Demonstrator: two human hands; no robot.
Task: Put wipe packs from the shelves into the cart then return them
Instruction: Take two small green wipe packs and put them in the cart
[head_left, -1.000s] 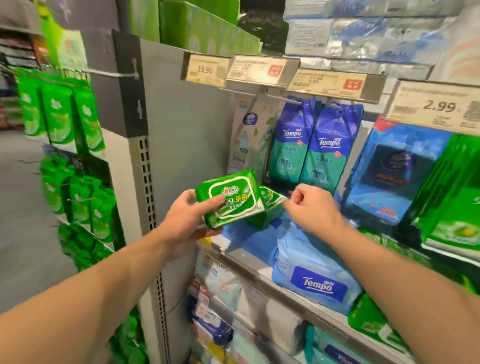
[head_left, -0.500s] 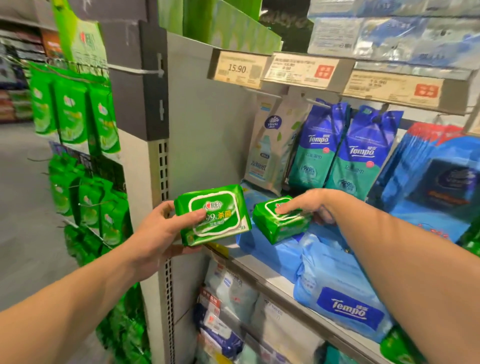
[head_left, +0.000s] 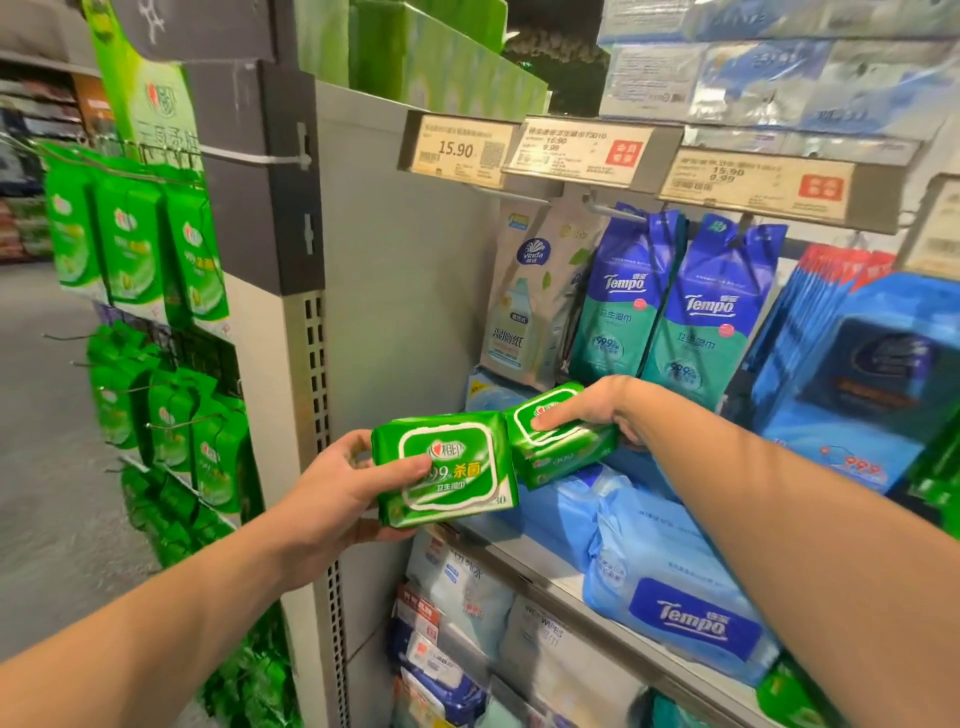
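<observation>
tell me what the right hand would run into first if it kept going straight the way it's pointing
The right hand, gripping a small green wipe pack, points left and into the shelf. It would likely meet the pale blue pack lying at the back first, or the grey side panel behind it; depth is unclear.

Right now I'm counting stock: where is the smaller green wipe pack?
In the head view it sits centre-right: the smaller green wipe pack is gripped by the right hand, resting on the blue packs, just right of the larger green pack.
</observation>
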